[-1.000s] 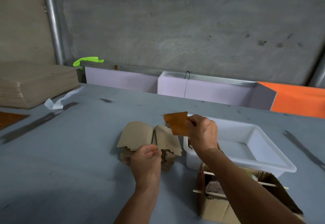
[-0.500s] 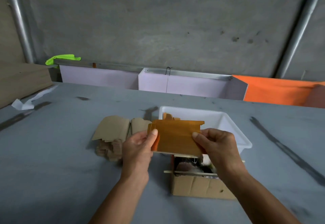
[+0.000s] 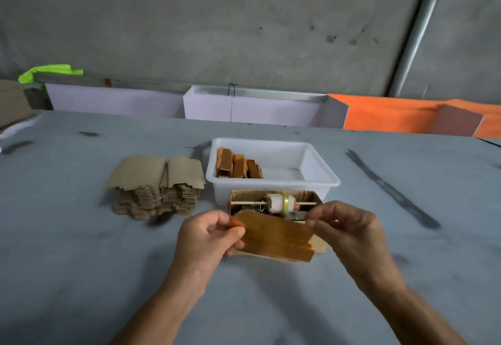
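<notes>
The brown card blank (image 3: 276, 237) is held above the surface (image 3: 81, 263), just in front of the cardboard box with the thread spool (image 3: 279, 203). The left hand (image 3: 208, 239) pinches its left end, and the right hand (image 3: 349, 233) pinches its upper right corner. It looks light, thin and easily creased, so edges are best gripped. Behind stand the white tub (image 3: 320, 179) of folded pieces and a stack of blanks (image 3: 157, 184).

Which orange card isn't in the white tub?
The wide orange card pinched between left hand and right hand; the other folded ones stand in the white tub.
</notes>
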Demonstrator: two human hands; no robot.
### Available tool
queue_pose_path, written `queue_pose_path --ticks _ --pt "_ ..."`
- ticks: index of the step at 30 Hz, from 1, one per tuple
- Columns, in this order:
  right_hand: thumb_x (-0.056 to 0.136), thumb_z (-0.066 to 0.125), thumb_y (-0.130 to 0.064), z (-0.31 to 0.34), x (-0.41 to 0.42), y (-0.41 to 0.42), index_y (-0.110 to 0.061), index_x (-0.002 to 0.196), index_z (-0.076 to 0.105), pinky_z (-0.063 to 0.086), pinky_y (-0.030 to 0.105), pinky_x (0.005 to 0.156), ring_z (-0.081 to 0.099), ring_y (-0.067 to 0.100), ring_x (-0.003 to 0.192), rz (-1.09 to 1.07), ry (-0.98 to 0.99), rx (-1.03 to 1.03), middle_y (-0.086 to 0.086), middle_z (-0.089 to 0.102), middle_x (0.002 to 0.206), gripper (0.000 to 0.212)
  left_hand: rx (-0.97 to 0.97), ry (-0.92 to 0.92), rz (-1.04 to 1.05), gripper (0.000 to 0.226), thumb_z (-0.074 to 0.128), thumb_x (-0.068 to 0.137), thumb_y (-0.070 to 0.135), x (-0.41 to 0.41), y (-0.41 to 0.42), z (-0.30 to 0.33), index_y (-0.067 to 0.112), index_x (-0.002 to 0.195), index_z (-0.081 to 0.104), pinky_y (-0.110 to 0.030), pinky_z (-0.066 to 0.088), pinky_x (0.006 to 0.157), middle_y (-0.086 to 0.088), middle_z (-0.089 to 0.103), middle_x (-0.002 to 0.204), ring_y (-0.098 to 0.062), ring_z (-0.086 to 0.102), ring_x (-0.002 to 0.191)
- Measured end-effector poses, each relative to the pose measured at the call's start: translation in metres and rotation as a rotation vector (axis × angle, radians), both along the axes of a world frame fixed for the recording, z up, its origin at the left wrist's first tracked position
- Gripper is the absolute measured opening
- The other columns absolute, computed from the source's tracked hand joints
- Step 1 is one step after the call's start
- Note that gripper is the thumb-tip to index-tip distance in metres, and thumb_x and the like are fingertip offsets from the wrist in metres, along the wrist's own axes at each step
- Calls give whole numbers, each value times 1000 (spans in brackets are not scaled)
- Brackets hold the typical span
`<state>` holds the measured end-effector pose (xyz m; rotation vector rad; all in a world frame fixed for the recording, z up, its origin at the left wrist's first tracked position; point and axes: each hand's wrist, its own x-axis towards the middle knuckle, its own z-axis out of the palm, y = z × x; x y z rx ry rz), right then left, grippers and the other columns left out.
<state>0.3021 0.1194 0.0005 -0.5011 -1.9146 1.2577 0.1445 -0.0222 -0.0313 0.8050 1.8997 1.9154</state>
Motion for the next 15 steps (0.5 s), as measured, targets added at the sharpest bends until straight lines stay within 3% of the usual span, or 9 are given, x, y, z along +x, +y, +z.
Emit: queue_pose_path --ticks 3,6,8,10,12,15 --pt "75 74 0 -22 14 -6 -23 63 70 44 11 60 61 4 67 -85 -106 142 -10 70 72 27 -71 79 -16 21 69 75 -9 11 -4 -17 10 66 66 -15 48 52 -7 69 58 -10 64 52" --pt "70 83 -17 -37 24 -14 -32 82 68 41 5 68 58 -6 86 -163 -95 367 -22 68 84 24 -43 54 -55 20 67 76 -14 19 -6 -30 5 67 64 -18 52 57 -8 69 59 -15 67 56" --pt "67 80 -31 -41 29 -15 -26 101 67 42 8 80 56 -2 97 -110 -84 513 -17 65 100 37 -4 26 -75 18 65 76 -15 21 -7 -34 1 69 63 -19 54 60 -9 70 62 -18 69 59" --pt "68 78 -31 -45 32 -12 -17 109 67 47 20 84 57 6 101 -47 -146 684 -9 64 106 45 36 -7 -98 15 63 76 -17 21 -6 -35 -3 72 62 -18 54 60 -12 71 66 -18 70 62" --pt "73 76 -23 -51 30 -10 -14 100 72 51 34 72 62 16 92 -53 -202 874 -4 66 101 29 68 -46 -118 12 61 76 -20 23 -5 -35 -8 74 60 -17 53 59 -14 71 69 -18 70 64" --pt "78 69 -10 -60 25 -8 -13 82 73 48 32 55 62 20 69 -102 -199 1025 -1 67 83 6 81 -93 -126 18 59 75 -23 25 -4 -39 -6 71 58 -18 54 62 -14 71 73 -16 70 66"
